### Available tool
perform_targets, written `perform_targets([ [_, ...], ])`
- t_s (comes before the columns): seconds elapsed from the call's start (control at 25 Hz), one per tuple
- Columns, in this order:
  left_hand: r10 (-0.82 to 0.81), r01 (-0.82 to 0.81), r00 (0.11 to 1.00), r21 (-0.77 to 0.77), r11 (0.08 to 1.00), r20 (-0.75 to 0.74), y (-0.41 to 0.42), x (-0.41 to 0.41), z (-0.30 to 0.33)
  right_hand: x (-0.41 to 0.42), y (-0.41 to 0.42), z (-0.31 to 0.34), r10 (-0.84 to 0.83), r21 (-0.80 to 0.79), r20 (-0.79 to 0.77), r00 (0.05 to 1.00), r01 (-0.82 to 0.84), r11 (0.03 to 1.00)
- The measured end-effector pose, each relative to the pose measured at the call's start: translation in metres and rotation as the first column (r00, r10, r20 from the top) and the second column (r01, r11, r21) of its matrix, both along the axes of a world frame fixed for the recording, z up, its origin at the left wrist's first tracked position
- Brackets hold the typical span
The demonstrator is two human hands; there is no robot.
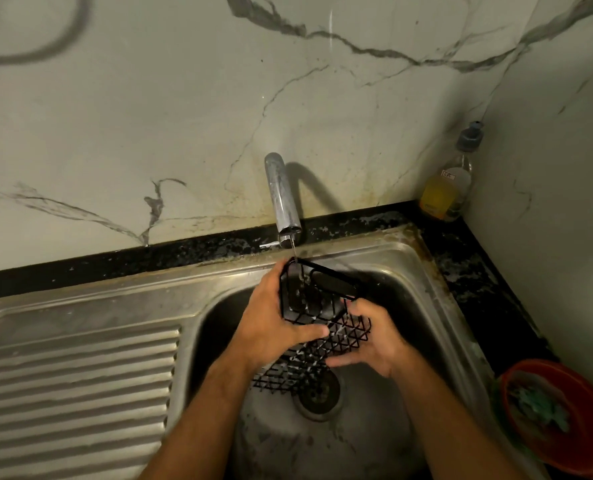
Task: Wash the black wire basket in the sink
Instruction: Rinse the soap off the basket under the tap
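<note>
While clasped on the black wire-mesh basket (343, 336), works as a pair: left grip (274, 317) clenched round the upper end with thumb laid across the mesh, right grip (374, 344) curled against the lower side, grasping the wire edge. Holds it tilted over the bowl of the stainless steel sink (409, 268), above the round drain (317, 393), top corner just beneath the chrome tap (284, 199) and under a thin stream of water (294, 251). Shows white flecks along the mesh, foam or wet glints; cannot tell which.

Could slip from here: wet, perhaps soapy wire against bare fingers, and, if dropped, would clatter onto the steel and might bend a thin rod. Could also catch or nick a fingertip pushed into the mesh openings during rubbing. Risks leaving the lower mesh unrinsed, with so thin a stream reaching only the upper corner. Might throw spray onto the black speckled stone counter (468, 258) if tipped too steeply.

Carries no loose contents as far as visible, only a dark oblong panel at the upper end, nature unclear. Farther out, in the counter's right corner: clear plastic bottle with a grey cap (449, 188), partly filled with yellow liquid. At the near right edge: round red plastic bowl (586, 386), holding something greenish, too blurred to name.
</note>
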State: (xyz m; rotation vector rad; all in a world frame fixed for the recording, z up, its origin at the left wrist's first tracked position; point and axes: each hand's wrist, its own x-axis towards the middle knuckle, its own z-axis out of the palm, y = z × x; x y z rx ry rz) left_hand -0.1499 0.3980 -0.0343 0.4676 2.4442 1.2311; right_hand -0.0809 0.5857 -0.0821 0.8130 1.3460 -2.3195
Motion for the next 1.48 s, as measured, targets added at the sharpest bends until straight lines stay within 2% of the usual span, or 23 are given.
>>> perform_targets([
  [0.04, 0.016, -0.017, 0.999, -0.023, 1.0, -0.038, 0.002, -0.003, 0.0, -0.001, -0.004, -0.001, -0.034, 0.062, 0.002, 0.999, 0.034, 0.997],
  [0.08, 0.015, -0.02, 0.997, -0.064, 0.998, -0.078, 0.003, -0.004, 0.002, -0.004, -0.008, 0.0, -0.064, 0.201, 0.018, 0.998, 0.059, 0.978],
  [0.12, 0.007, -0.02, 0.993, -0.111, 0.994, -0.119, 0.005, -0.004, 0.006, -0.009, -0.012, 0.003, -0.064, 0.392, 0.025, 0.998, 0.049, 0.919],
  [0.2, 0.002, -0.028, 0.988, -0.163, 0.986, -0.155, 0.005, 0.0, 0.012, -0.015, -0.02, 0.021, 0.047, 0.75, 0.018, 0.999, -0.045, 0.659],
  [0.24, 0.0, -0.026, 0.988, -0.169, 0.985, -0.155, 0.006, 0.002, 0.013, -0.016, -0.021, 0.03, 0.129, 0.83, -0.059, 0.99, -0.023, 0.557],
  [0.28, 0.002, -0.028, 0.989, -0.17, 0.985, -0.15, 0.006, 0.005, 0.013, -0.017, -0.02, 0.04, 0.229, 0.834, -0.152, 0.961, 0.001, 0.551],
  [0.32, 0.006, -0.032, 0.989, -0.175, 0.984, -0.146, 0.005, 0.005, 0.014, -0.018, -0.019, 0.046, 0.337, 0.809, -0.208, 0.918, -0.032, 0.587],
  [0.36, 0.018, -0.042, 0.99, -0.172, 0.984, -0.142, 0.005, 0.004, 0.013, -0.018, -0.018, 0.051, 0.467, 0.802, -0.192, 0.863, -0.137, 0.582],
  [0.4, 0.038, -0.059, 0.99, -0.158, 0.986, -0.133, 0.003, 0.002, 0.011, -0.019, -0.016, 0.052, 0.604, 0.825, -0.085, 0.793, -0.284, 0.488],
  [0.44, 0.056, -0.073, 0.99, -0.137, 0.988, -0.128, 0.001, 0.001, 0.008, -0.021, -0.014, 0.053, 0.69, 0.864, 0.052, 0.722, -0.379, 0.33],
  [0.48, 0.063, -0.079, 0.99, -0.121, 0.99, -0.124, -0.001, 0.0, 0.007, -0.024, -0.014, 0.049, 0.715, 0.908, 0.145, 0.684, -0.379, 0.179],
  [0.52, 0.057, -0.071, 0.991, -0.105, 0.992, -0.123, -0.002, 0.001, 0.007, -0.026, -0.016, 0.044, 0.709, 0.946, 0.154, 0.688, -0.31, 0.095],
  [0.56, 0.039, -0.049, 0.992, -0.087, 0.995, -0.122, -0.002, 0.003, 0.007, -0.025, -0.02, 0.041, 0.691, 0.97, 0.094, 0.717, -0.222, 0.098],
  [0.6, 0.003, -0.012, 0.993, -0.073, 0.997, -0.12, -0.001, 0.005, 0.007, -0.024, -0.023, 0.035, 0.662, 0.978, 0.023, 0.749, -0.154, 0.141],
  [0.68, -0.11, 0.099, 0.988, -0.095, 0.99, -0.109, 0.006, 0.012, 0.015, -0.019, -0.028, 0.03, 0.606, 0.977, -0.052, 0.793, -0.084, 0.194],
  [0.8, -0.228, 0.173, 0.941, -0.221, 0.96, -0.251, 0.018, 0.019, 0.016, -0.019, -0.028, 0.028, 0.591, 0.978, 0.004, 0.807, -0.125, 0.165],
  [0.88, -0.216, 0.167, 0.935, -0.187, 0.968, -0.281, 0.023, 0.021, 0.015, -0.021, -0.027, 0.032, 0.601, 0.972, 0.008, 0.799, -0.148, 0.184],
  [1.0, -0.087, 0.077, 0.985, -0.069, 0.995, -0.152, 0.018, 0.018, -0.001, -0.018, -0.017, 0.031, 0.568, 0.951, -0.036, 0.822, -0.146, 0.271],
  [1.08, 0.034, -0.039, 0.999, -0.159, 0.987, -0.032, 0.004, 0.017, -0.021, -0.014, -0.007, 0.026, 0.519, 0.934, -0.032, 0.854, -0.159, 0.319],
  [1.16, 0.085, -0.079, 0.996, -0.268, 0.96, 0.009, -0.001, 0.021, -0.029, -0.008, -0.002, 0.022, 0.503, 0.927, 0.002, 0.865, -0.19, 0.324],
  [1.24, -0.02, 0.002, 0.997, -0.232, 0.973, -0.073, 0.015, 0.025, -0.021, -0.006, -0.004, 0.016, 0.516, 0.933, 0.001, 0.856, -0.187, 0.308],
  [1.36, -0.205, 0.166, 0.958, -0.194, 0.967, -0.201, 0.042, 0.033, -0.004, 0.0, -0.013, 0.011, 0.543, 0.939, -0.083, 0.836, -0.118, 0.324],
  [1.48, -0.133, 0.095, 0.98, -0.242, 0.966, -0.147, 0.018, 0.023, -0.019, 0.009, -0.009, 0.007, 0.459, 0.913, -0.11, 0.882, -0.094, 0.398],
])
